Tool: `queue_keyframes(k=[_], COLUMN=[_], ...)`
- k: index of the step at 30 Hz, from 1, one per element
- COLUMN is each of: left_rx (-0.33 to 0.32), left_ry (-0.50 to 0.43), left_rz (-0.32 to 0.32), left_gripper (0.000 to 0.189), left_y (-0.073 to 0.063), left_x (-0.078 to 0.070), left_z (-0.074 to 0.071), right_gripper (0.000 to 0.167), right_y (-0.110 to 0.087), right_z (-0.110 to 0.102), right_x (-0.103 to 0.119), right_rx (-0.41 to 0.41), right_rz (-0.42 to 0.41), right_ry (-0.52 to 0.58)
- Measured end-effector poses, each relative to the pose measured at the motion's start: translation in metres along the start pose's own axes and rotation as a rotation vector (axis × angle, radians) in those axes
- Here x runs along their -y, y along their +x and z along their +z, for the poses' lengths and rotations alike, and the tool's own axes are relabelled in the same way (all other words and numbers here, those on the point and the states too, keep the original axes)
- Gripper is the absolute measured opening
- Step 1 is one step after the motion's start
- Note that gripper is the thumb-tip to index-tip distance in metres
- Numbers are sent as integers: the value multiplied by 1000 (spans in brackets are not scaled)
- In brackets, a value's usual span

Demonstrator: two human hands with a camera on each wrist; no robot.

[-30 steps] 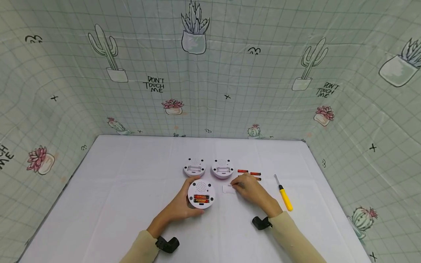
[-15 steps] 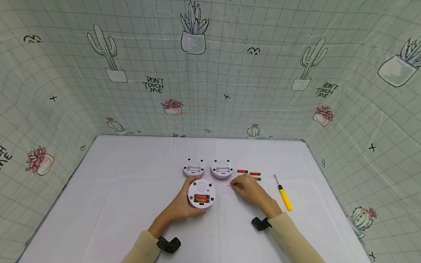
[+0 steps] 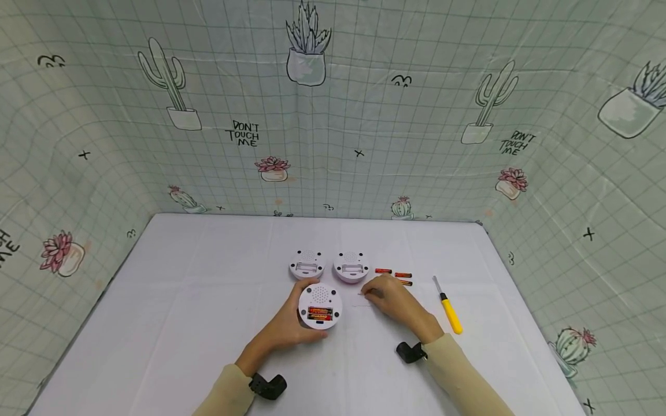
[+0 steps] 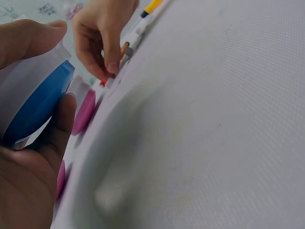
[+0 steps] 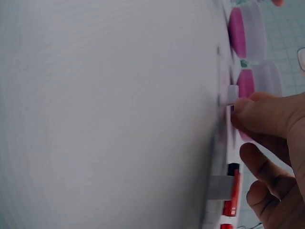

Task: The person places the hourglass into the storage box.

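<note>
My left hand (image 3: pixel 293 323) grips a round white device (image 3: pixel 319 294) by its sides. Its underside faces up, with a dotted speaker grille and two red-and-black batteries (image 3: pixel 319 313) seated in the uncovered compartment. In the left wrist view the device (image 4: pixel 40 102) shows a blue lower band between thumb and fingers. To the right, my right hand (image 3: pixel 392 297) pinches a small white plastic piece (image 5: pixel 232 95), likely a battery cover, between thumb and fingertips, low over the tabletop. Faint outlines of another white piece (image 3: pixel 361 305) lie just in front of those fingertips.
Two more round devices (image 3: pixel 307 266) with pink bands stand behind, compartments bare. Several loose red batteries (image 3: pixel 403 275) lie beyond the right hand. A screwdriver (image 3: pixel 451 315) with a yellow handle lies at the right on the white tabletop (image 3: pixel 208 300). Patterned cloth walls (image 3: pixel 333 115) surround the table.
My right hand has shifted slightly left with the small white piece, towards the device. My left hand and the device have barely moved.
</note>
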State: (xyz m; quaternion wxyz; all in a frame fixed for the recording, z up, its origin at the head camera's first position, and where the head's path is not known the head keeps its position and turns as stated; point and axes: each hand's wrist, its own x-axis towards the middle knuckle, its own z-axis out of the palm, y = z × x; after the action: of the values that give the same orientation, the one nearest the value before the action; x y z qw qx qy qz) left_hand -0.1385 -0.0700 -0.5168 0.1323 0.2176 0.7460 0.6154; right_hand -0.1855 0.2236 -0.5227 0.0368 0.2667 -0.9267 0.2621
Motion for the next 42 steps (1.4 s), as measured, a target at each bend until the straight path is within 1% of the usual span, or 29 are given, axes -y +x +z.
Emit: queue_keyframes(k=[3, 5, 10, 12, 14, 17, 19, 22, 25, 28, 30, 32, 34, 38, 42], left_rx=[-4, -8, -15, -15, -10, -5, -1, -3, -8, -12, -13, -14, -15, -17, -19], left_ry=[11, 17, 3, -7, -18, -29, -32, -25, -19, -23, -29, -34, -35, -29, -26], left_rz=[-1, 1, 5, 6, 8, 16, 20, 22, 20, 21, 21, 19, 15, 3, -4], left_gripper=[107, 107, 111, 111, 111, 110, 109, 109, 107, 106, 105, 104, 103, 103, 104], left_y=[1, 1, 4, 5, 5, 6, 6, 6, 5, 5, 5, 4, 4, 4, 3], left_x=[0, 0, -3, -4, -4, -4, -4, -4, -5, -5, -5, -5, -5, -5, -5], left_z=[0, 0, 1, 1, 2, 3, 3, 3, 3, 3, 2, 2, 2, 1, 1], right_gripper=[10, 12, 21, 24, 29, 34, 38, 45, 57, 69, 72, 71, 67, 56, 48], right_y=[-2, -3, -6, -10, -15, -26, -35, -50, -66, -79, -87, -92, -96, -98, -100], right_z=[-7, -13, -32, -38, -44, -52, -56, -59, -60, -59, -56, -54, -52, -50, -47], right_x=[7, 13, 29, 31, 28, 14, 2, -16, -31, -41, -46, -50, -53, -56, -57], right_rx=[-22, -43, -94, -120, -155, -200, -213, -190, -153, -134, -141, -163, -189, -235, -280], right_rz=[-3, -12, -20, -13, 6, 63, 128, 254, 391, 518, 589, 631, 655, 677, 671], right_ry=[-18, -8, 19, 18, 11, 3, -15, -26, -29, -33, -42, -52, -53, -56, -70])
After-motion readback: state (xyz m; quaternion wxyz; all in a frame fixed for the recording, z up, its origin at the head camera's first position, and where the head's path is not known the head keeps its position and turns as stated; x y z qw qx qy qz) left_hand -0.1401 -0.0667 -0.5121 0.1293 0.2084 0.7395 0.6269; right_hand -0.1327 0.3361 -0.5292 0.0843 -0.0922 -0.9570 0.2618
